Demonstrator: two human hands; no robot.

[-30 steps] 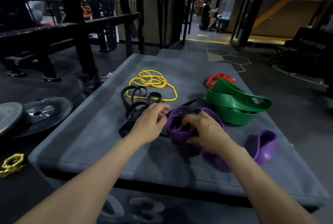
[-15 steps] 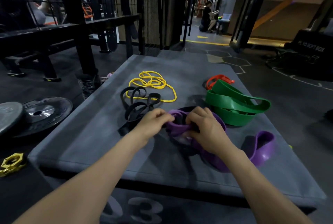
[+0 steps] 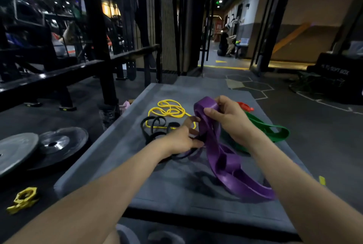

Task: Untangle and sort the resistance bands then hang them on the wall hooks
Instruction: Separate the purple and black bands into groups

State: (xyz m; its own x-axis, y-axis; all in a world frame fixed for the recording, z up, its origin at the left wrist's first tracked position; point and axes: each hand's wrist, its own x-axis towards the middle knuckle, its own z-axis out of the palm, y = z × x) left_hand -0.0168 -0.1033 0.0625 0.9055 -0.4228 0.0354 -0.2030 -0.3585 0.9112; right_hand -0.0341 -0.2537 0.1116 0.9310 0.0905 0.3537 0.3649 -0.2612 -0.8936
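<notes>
A wide purple band [image 3: 225,163] is lifted at its top end, where my right hand [image 3: 228,118] grips it above the grey padded box [image 3: 121,157]; its lower loops trail down to the box's near right. My left hand [image 3: 180,139] pinches a thin black band [image 3: 153,128] where it crosses the purple one. A thin yellow band [image 3: 169,110] lies coiled behind the black one. A green band [image 3: 275,131] and a red band [image 3: 245,106] lie to the right, partly hidden by my right hand and forearm.
Grey and black weight plates [image 3: 39,147] and a yellow collar clamp [image 3: 23,199] lie on the floor to the left. A black rack and bench [image 3: 78,67] stand at the back left. A person [image 3: 225,41] is down the far corridor.
My right hand has risen and lifted the purple band's top end off the box, so the band now hangs stretched out. My left hand stayed low at the black band.
</notes>
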